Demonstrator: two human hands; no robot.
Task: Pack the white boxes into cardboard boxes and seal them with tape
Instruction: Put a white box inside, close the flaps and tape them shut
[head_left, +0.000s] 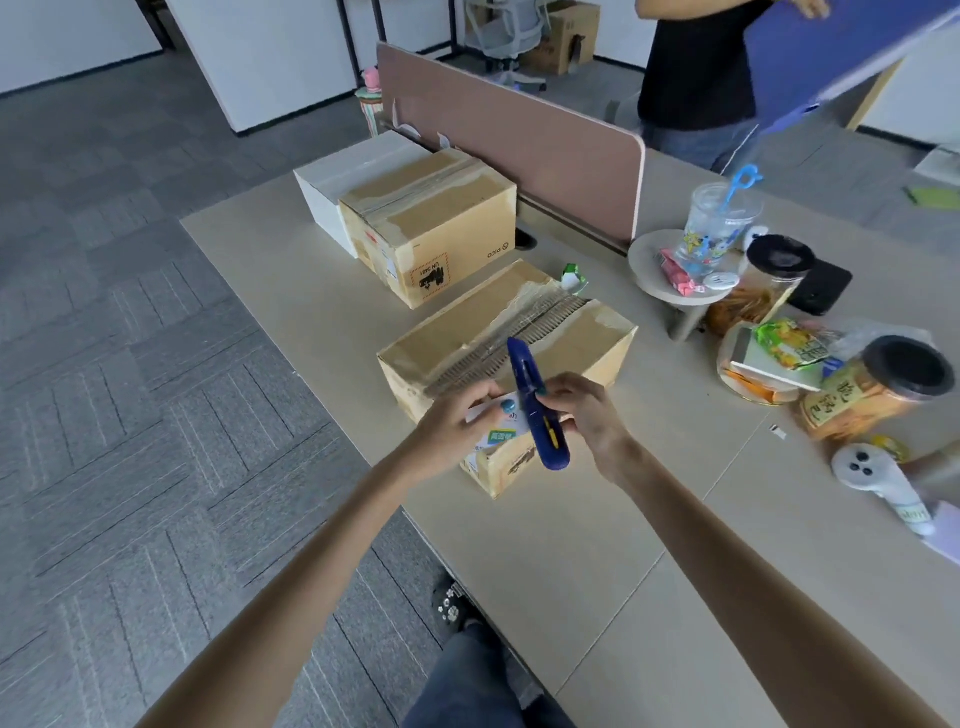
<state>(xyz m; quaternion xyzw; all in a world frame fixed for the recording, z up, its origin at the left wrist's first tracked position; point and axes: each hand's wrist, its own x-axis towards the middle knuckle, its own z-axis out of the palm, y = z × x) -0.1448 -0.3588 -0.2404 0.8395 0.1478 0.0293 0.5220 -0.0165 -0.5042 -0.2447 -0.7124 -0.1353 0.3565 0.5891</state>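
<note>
1. Head view: toward the upper left of the desk (270, 270), a white box (332, 202) stands touching the back of the far cardboard box (431, 228), whose top is already taped. The white box is outside any carton, so I judge it could be overlooked.
2. The left hand (452, 426), at centre frame, has its fingers curled and its thumb just beside the blue utility knife (535, 410). I cannot tell whether it grips the knife or only steadies it. If the blade slides out toward that thumb, I would expect a cut.
3. The knife hangs over the near end of the near cardboard box (498, 338). The box's top seam shows ragged, torn tape, and fresh tape may not hold well on it. The box's near corner lies close to the desk edge, so a hard press could shove it off.
4. The right hand (582, 415) pinches the knife's body between thumb and fingers. The hold looks light, and a twist could drop the knife onto the carton.
5. At the right of the frame, a snack jar (878, 389) and a white controller (872, 478) crowd the desk. Sliding the carton that way could knock them over.
</note>
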